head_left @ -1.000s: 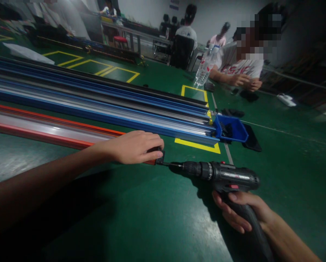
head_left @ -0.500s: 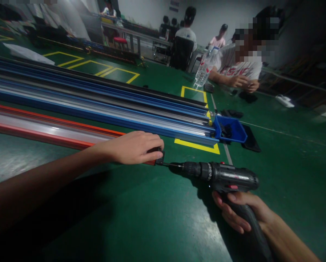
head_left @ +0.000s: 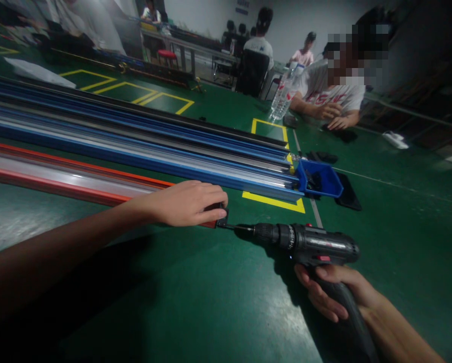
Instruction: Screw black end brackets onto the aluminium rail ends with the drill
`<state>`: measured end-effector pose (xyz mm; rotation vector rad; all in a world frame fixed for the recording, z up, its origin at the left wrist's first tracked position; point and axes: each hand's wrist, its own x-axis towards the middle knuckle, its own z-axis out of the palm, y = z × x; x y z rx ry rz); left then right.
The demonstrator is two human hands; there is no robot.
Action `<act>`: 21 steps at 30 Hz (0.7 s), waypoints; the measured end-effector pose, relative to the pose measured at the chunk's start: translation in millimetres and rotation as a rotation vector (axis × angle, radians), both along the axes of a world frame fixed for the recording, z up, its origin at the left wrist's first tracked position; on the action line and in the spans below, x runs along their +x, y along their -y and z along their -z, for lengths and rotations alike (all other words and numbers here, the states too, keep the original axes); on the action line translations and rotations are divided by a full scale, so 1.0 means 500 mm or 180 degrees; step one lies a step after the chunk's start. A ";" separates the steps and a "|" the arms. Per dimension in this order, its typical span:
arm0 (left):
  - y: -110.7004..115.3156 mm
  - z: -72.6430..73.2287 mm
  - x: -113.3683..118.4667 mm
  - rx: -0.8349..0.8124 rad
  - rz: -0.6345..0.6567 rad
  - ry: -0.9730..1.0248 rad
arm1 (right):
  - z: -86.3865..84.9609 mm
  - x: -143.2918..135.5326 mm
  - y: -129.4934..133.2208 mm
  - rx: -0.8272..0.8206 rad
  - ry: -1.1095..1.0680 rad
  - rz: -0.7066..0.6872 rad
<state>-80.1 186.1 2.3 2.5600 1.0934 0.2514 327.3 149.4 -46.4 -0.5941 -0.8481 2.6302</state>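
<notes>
Gripping the drill by its handle, the right hand has its fingers closed round it; whether one presses the trigger cannot be told. The left hand is closed over the end of the red rail, fingers bent, a narrow gap to the thumb, whose tip touches the black cap; the undersides are hidden. The bit points to 9 o'clock, its tip at the cap's lower part. To do this well, the person would likely want the bit square to the cap, even pressure along its line, a light trigger, and the left thumb clear in case it slips. The rail lies on the counter, running towards 10 o'clock. Just beyond lie blue rails; a blue bin sits at 2 o'clock from the cap.
</notes>
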 end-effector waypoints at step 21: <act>0.003 -0.001 -0.001 -0.0003 -0.0031 0.0009 | 0.005 0.006 -0.002 0.0085 0.0184 0.0081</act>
